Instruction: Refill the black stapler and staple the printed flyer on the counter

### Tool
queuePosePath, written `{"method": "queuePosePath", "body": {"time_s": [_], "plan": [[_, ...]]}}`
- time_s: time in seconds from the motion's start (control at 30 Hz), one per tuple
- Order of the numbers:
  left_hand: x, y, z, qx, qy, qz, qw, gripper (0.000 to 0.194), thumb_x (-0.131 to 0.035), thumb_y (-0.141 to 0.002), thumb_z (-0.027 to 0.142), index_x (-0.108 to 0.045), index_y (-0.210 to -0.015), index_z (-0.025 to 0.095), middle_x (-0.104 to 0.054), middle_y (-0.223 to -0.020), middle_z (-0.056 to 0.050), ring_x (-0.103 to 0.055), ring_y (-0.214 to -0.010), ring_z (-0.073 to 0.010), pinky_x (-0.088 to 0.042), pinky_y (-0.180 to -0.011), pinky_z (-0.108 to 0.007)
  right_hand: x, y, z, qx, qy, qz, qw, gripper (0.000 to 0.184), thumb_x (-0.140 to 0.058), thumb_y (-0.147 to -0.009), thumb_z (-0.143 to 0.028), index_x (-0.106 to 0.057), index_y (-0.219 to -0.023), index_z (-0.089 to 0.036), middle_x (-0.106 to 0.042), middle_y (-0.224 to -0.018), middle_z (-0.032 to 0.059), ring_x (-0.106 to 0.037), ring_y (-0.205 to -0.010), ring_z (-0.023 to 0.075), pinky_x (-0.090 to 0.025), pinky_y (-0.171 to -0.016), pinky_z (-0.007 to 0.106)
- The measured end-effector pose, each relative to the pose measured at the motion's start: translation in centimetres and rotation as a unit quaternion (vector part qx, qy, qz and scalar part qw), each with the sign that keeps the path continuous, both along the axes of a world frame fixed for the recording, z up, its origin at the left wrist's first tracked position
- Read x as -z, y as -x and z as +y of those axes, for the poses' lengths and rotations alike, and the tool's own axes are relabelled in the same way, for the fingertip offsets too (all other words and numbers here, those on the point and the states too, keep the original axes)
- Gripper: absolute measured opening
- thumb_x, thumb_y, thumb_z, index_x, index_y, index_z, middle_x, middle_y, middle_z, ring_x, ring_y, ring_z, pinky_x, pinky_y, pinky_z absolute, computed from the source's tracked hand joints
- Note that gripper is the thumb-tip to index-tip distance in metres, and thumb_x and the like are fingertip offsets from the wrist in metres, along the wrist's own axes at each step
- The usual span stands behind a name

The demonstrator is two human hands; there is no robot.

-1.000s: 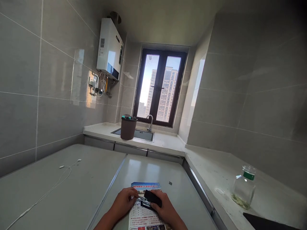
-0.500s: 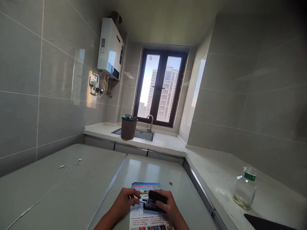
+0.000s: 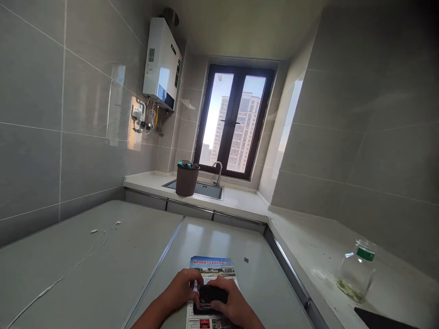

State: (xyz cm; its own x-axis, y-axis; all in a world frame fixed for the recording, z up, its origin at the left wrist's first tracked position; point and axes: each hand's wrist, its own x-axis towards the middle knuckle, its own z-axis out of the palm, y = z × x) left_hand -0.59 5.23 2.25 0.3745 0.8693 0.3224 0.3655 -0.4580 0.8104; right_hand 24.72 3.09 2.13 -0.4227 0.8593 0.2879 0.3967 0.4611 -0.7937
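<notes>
A black stapler (image 3: 213, 294) lies over the printed flyer (image 3: 211, 262) on the grey-green table, its long side across the sheet. My right hand (image 3: 230, 301) is closed round its right part, fingers on top and thumb along the near side. At the left end my left hand (image 3: 185, 288) grips it between thumb and bent fingers, which hide that tip. The inside of the stapler cannot be made out. Just right of the flyer's top corner is a small grey strip (image 3: 246, 259), which looks like staples.
A white cable (image 3: 70, 270) runs over the table's left half. On the right counter stand a glass jar (image 3: 356, 274) and a clear round lid (image 3: 319, 274). A brown bin (image 3: 187, 179) stands by the sink (image 3: 208, 191). A dark flat object (image 3: 373, 319) juts in at lower right.
The metal piece that stuck out of the stapler's left end no longer shows. My left hand has moved right, onto that end, and both hands are now closer together.
</notes>
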Motion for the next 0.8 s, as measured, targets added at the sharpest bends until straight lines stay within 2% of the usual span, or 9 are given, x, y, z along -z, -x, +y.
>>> {"method": "queuePosePath", "body": {"time_s": [0.1,0.2,0.3,0.43,0.6,0.8], "plan": [[-0.1,-0.1,0.4,-0.041,0.004,-0.030,0.999,0.019,-0.083,-0.064,0.025,-0.066,-0.067,0.016,-0.062,-0.067,0.003,-0.048,-0.063,-0.0124,-0.034,-0.060,-0.023,-0.6,0.3,0.3,0.032,0.003,0.027,0.999,0.060,-0.075,-0.077,-0.059,-0.068,-0.128,-0.027,-0.068,-0.131,0.0104,-0.059,-0.124,0.0350,-0.042,-0.110,0.052],[-0.4,-0.2,0.7,-0.096,-0.019,-0.023,0.995,0.013,-0.071,-0.078,0.026,-0.064,-0.070,0.017,-0.063,-0.069,0.001,-0.051,-0.065,-0.0140,-0.035,-0.063,-0.024,-0.9,1.1,0.6,0.050,-0.005,0.037,0.998,0.056,-0.072,-0.081,-0.052,-0.065,-0.130,-0.026,-0.066,-0.133,0.0090,-0.058,-0.125,0.0328,-0.041,-0.111,0.050],[-0.7,0.0,0.9,-0.125,-0.040,-0.006,0.991,0.024,-0.061,-0.089,0.036,-0.063,-0.073,0.018,-0.063,-0.069,0.000,-0.053,-0.067,-0.0161,-0.036,-0.064,-0.025,-1.0,2.2,0.6,0.064,-0.005,0.011,0.998,0.053,-0.072,-0.082,-0.044,-0.064,-0.131,-0.027,-0.065,-0.136,0.0069,-0.056,-0.128,0.0312,-0.040,-0.113,0.048],[-0.9,0.2,0.8,-0.148,-0.047,-0.011,0.988,0.038,-0.050,-0.097,0.049,-0.057,-0.073,0.020,-0.062,-0.071,0.000,-0.054,-0.069,-0.0178,-0.036,-0.066,-0.027,-0.9,2.7,0.4,0.105,-0.001,-0.018,0.994,0.051,-0.071,-0.080,-0.039,-0.064,-0.130,-0.029,-0.066,-0.135,0.0050,-0.056,-0.128,0.0318,-0.040,-0.113,0.047],[-1.0,0.2,0.5,-0.138,-0.020,0.002,0.990,0.052,-0.033,-0.102,0.057,-0.048,-0.067,0.021,-0.057,-0.066,0.000,-0.054,-0.067,-0.0190,-0.035,-0.067,-0.028,-0.9,-0.6,-0.4,0.160,0.014,-0.026,0.987,0.053,-0.072,-0.074,-0.033,-0.066,-0.127,-0.030,-0.068,-0.131,0.0052,-0.058,-0.124,0.0335,-0.042,-0.110,0.048],[-0.7,-0.1,0.6,-0.156,-0.013,0.021,0.987,0.050,-0.037,-0.099,0.057,-0.047,-0.066,0.021,-0.055,-0.065,0.000,-0.051,-0.067,-0.0189,-0.031,-0.065,-0.029,-0.3,-6.5,-1.8,0.201,-0.002,-0.038,0.979,0.053,-0.073,-0.070,-0.041,-0.070,-0.122,-0.031,-0.071,-0.127,0.0065,-0.061,-0.121,0.0372,-0.045,-0.108,0.051]]}}
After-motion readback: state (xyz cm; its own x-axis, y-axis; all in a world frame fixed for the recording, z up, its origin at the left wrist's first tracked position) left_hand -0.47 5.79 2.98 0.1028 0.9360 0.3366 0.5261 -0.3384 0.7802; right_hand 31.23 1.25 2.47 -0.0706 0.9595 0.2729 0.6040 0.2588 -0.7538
